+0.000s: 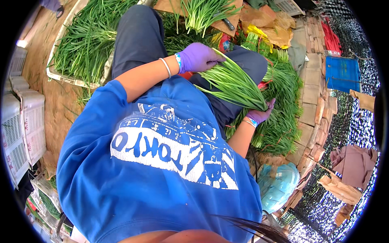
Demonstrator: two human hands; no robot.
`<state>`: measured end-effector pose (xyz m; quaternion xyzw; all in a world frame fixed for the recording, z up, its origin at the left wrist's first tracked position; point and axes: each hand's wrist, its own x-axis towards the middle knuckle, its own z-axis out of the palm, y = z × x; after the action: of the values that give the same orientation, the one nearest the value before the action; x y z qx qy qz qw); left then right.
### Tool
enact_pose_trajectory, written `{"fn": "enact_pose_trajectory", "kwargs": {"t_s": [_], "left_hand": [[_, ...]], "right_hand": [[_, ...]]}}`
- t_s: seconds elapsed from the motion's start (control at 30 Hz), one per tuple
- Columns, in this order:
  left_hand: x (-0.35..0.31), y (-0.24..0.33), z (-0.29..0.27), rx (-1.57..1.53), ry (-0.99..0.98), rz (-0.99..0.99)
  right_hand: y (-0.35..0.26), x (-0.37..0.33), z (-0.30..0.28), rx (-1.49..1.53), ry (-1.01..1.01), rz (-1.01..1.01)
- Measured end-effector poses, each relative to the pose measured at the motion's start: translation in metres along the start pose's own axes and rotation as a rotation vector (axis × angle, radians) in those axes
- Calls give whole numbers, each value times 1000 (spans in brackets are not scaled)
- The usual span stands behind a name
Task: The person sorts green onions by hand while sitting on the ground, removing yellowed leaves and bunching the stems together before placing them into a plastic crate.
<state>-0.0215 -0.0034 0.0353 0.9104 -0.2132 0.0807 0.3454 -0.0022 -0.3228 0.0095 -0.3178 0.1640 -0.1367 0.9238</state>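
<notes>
The bundle of green chives (233, 83) lies slanted between both hands, left hand (198, 57) closed on one end, right hand (260, 114) clasping the other.

Looking straight down at a person in a blue printed sweatshirt (162, 170), both hands in purple gloves: the left hand (198, 58) rests on one end of a bundle of long green chives (235, 85) lying across the lap, and the right hand (259, 115) grips the other end. More chives fill a white crate (69, 79) on the left and lie heaped (283, 121) by the paving bricks (312, 93) on the right.
</notes>
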Motion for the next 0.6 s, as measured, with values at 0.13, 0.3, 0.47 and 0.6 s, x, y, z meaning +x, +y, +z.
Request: {"fn": "enact_pose_trajectory", "kwargs": {"t_s": [0.13, 0.3, 0.47, 0.6], "left_hand": [[-5, -3, -4, 78, 27, 14], [-24, -40, -64, 462, 53, -75], [-33, -77, -101, 949, 57, -182], [-14, 4, -71, 288, 64, 110]], "right_hand": [[5, 2, 1, 41, -18, -19], [3, 7, -7, 80, -6, 2], [5, 1, 0, 44, 3, -5], [6, -5, 5, 33, 47, -32]]}}
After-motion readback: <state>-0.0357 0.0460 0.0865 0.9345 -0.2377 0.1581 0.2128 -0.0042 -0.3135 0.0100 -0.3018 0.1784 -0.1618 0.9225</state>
